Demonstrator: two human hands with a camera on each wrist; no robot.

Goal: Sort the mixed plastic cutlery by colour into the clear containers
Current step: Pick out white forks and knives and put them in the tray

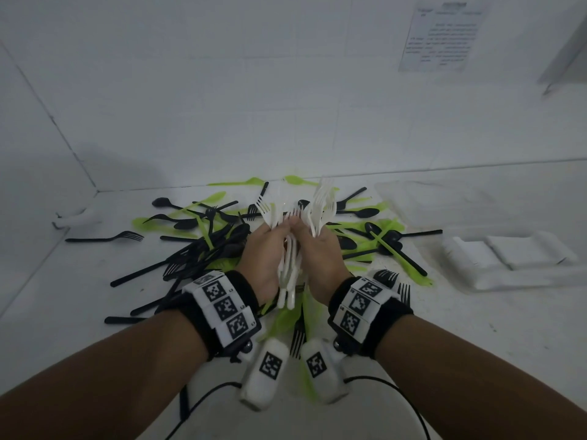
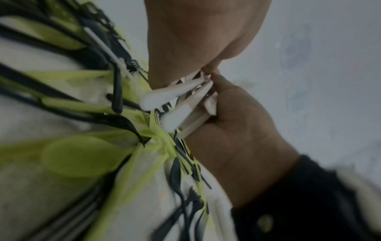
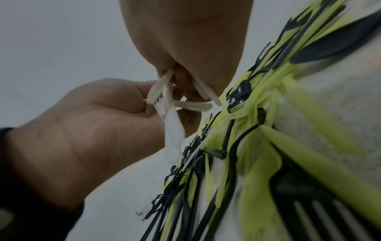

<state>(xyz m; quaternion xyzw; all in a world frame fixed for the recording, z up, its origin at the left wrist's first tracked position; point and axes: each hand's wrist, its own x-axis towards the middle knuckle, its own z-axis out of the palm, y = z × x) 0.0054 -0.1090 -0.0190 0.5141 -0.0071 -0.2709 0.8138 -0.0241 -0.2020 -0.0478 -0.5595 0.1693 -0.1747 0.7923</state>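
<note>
**Both hands bunch white cutlery above the mixed pile**

Handling: the white cutlery [image 1: 293, 236] is a loose bundle of thin plastic pieces. Probably very light, smooth, slippery against each other, and springy rather than stiff. The bundle fans out at both ends, so pieces could slide free if the hold loosens. Best hold looks like mid-handle, where the shafts cross and pack tight; tines and handle tips splay too much to hold well.

Look: white, slightly translucent forks, tines up and away from the person, rounded handle ends [image 2: 164, 96] sticking out below the palms. Exact count can't be told, and whether any are spoons or knives is unclear.

Hands: left hand [image 1: 263, 258] and right hand [image 1: 320, 258] are pressed together, both curled around the bundle, thumbs meeting on top. Neither is free.

Location: the bundle is held in the air just above the black and green cutlery [image 1: 206, 236] heaped on the white table [image 1: 79, 281]. Clear containers [image 1: 444, 201] sit well off to the right, near the wall; a second tray-like one [image 1: 508, 258] lies closer in. Contents hard to see.

Judgement: white looks mostly gathered, not yet dropped in a container; black and green are unsorted.
</note>
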